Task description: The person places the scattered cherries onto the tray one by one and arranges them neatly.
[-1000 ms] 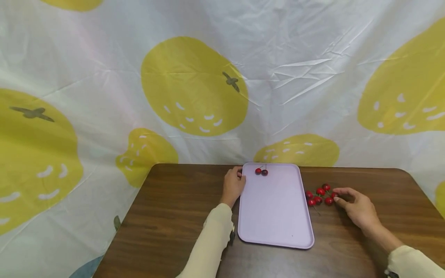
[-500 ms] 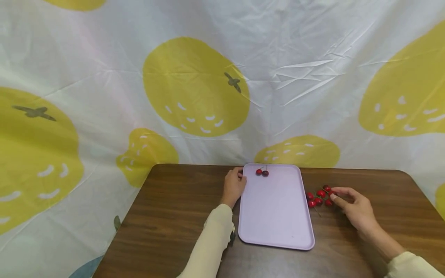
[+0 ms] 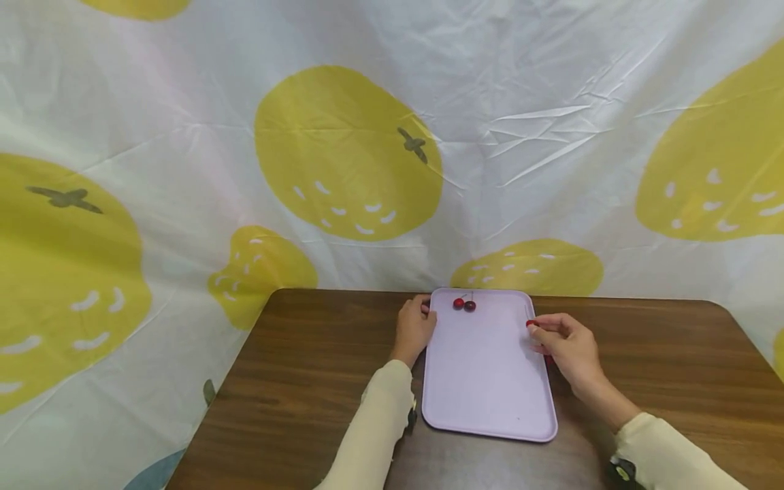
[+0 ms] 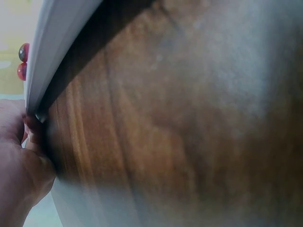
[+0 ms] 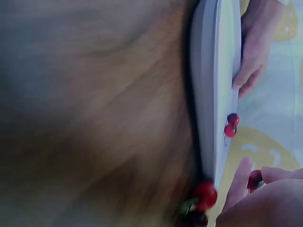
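Note:
A pale lilac tray [image 3: 486,388] lies on the wooden table, and my left hand [image 3: 414,331] grips its far left rim, thumb on the edge. Two dark red cherries [image 3: 464,305] with stems sit side by side at the tray's far end. My right hand [image 3: 571,348] is over the tray's right rim, pinching a red cherry [image 5: 255,179] between thumb and fingertips. Below that hand, more cherries [image 5: 205,196] lie on the table by the tray's right side; in the head view the hand mostly hides them.
The brown wooden table [image 3: 318,381] ends at the back against a white hanging cloth [image 3: 490,170] printed with yellow fruit. The tray's far edge is close to the table's back edge.
My right hand has picked up a cherry from the group on the right and carried it left to the tray's right rim. The left hand has kept its place on the tray.

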The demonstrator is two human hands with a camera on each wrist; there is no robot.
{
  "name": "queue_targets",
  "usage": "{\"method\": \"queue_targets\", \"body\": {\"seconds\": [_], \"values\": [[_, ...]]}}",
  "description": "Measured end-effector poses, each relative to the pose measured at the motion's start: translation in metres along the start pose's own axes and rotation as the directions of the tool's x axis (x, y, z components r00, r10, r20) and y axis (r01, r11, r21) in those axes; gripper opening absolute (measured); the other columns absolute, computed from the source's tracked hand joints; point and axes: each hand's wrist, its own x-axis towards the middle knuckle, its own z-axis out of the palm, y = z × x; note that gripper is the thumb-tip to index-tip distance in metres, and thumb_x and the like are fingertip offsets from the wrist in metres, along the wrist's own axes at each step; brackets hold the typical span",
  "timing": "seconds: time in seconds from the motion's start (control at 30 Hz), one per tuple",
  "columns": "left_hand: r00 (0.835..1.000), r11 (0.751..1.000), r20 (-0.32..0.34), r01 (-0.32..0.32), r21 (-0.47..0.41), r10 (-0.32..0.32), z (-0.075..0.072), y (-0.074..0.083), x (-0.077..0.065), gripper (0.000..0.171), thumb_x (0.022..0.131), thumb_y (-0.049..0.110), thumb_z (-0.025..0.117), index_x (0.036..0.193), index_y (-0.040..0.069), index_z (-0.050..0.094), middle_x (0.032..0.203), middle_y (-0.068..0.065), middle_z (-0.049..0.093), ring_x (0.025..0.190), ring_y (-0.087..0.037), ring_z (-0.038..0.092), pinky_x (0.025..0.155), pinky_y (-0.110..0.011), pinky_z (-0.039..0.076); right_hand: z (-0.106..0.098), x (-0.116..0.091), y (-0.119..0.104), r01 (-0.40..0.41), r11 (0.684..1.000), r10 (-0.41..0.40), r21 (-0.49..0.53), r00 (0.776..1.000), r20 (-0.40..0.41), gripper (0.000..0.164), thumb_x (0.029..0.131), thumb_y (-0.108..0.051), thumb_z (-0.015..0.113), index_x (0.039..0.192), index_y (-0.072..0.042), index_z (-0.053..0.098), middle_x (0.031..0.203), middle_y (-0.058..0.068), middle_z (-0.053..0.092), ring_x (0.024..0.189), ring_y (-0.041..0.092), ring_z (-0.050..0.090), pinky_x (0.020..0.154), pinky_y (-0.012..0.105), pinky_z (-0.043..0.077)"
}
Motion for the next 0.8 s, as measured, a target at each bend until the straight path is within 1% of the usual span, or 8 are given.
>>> {"method": "queue_targets", "body": {"seconds": [0.1,0.17,0.27,0.33,0.4,0.47,0.6,0.8], "values": [[1.0,1.0,0.005,0.009,-0.002,-0.009,0.0,0.0,0.0,0.033,0.093,0.002,0.071,0.126,-0.002,0.072,0.094,-0.013,0.067,0.082,-0.02,0.064,0.075,-0.032,0.055,0.017,0.009,-0.001,-0.015,1.0,0.015,-0.008,1.0,0.008,0.041,0.095,-0.009,0.077,0.126,0.012,0.06,0.091,-0.014,0.075,0.083,0.002,0.076,0.075,0.027,0.064],[1.0,1.0,0.013,0.022,-0.002,-0.022,-0.001,0.001,0.0,0.033,0.094,0.002,0.071,0.126,-0.001,0.071,0.095,-0.013,0.068,0.083,-0.021,0.064,0.076,-0.032,0.055,0.027,0.016,-0.001,-0.023,0.999,0.023,-0.042,1.0,0.013,0.042,0.094,-0.012,0.079,0.125,0.011,0.061,0.092,-0.011,0.076,0.083,0.002,0.076,0.076,0.027,0.064],[0.999,0.999,0.02,0.034,0.013,-0.034,-0.002,0.002,0.001,0.033,0.094,0.003,0.07,0.127,0.0,0.072,0.095,-0.013,0.068,0.085,-0.021,0.064,0.078,-0.032,0.056,0.039,0.027,-0.002,-0.022,0.987,0.023,-0.16,1.0,0.007,0.04,0.093,-0.018,0.081,0.121,0.006,0.066,0.093,-0.007,0.078,0.077,0.0,0.075,0.073,0.024,0.063],[0.999,0.999,0.02,0.036,0.019,-0.036,-0.003,0.003,0.001,0.033,0.094,0.004,0.07,0.127,0.0,0.072,0.096,-0.013,0.068,0.085,-0.021,0.064,0.078,-0.033,0.056,0.045,0.035,-0.002,-0.015,0.965,0.014,-0.264,1.0,-0.004,0.037,0.092,-0.023,0.082,0.117,0.002,0.07,0.093,-0.003,0.08,0.073,-0.001,0.072,0.069,0.02,0.06],[0.999,0.999,0.021,0.035,0.019,-0.035,-0.003,0.004,0.002,0.033,0.094,0.004,0.07,0.127,0.0,0.072,0.096,-0.013,0.068,0.086,-0.021,0.064,0.078,-0.033,0.056,0.05,0.041,-0.003,-0.001,0.931,0.0,-0.365,1.0,-0.004,0.034,0.091,-0.026,0.082,0.114,-0.002,0.073,0.093,0.001,0.081,0.069,-0.002,0.069,0.065,0.018,0.055],[0.999,0.999,0.02,0.031,0.017,-0.031,-0.003,0.005,0.002,0.033,0.094,0.004,0.07,0.127,0.0,0.072,0.097,-0.013,0.068,0.086,-0.021,0.064,0.078,-0.033,0.056,0.054,0.048,-0.003,0.012,0.901,-0.007,-0.434,1.0,0.013,0.03,0.092,-0.026,0.081,0.111,-0.005,0.074,0.096,0.006,0.082,0.067,-0.001,0.067,0.064,0.019,0.051],[0.999,0.999,0.024,0.033,0.01,-0.033,-0.003,0.004,0.002,0.033,0.094,0.003,0.071,0.127,-0.001,0.071,0.097,-0.013,0.068,0.087,-0.022,0.064,0.078,-0.032,0.056,0.063,0.057,-0.004,0.036,0.864,-0.011,-0.502,0.999,0.053,0.026,0.092,-0.024,0.08,0.107,-0.004,0.075,0.094,0.01,0.081,0.064,0.0,0.063,0.065,0.023,0.048],[1.0,1.0,0.018,0.025,0.011,-0.025,-0.003,0.001,0.002,0.033,0.093,0.004,0.071,0.127,-0.002,0.071,0.097,-0.014,0.069,0.087,-0.022,0.066,0.078,-0.031,0.056,0.072,0.07,-0.007,0.03,0.834,0.003,-0.551,0.998,0.058,0.027,0.089,-0.025,0.082,0.104,-0.002,0.076,0.081,0.003,0.076,0.058,0.002,0.059,0.063,0.025,0.047]]}}
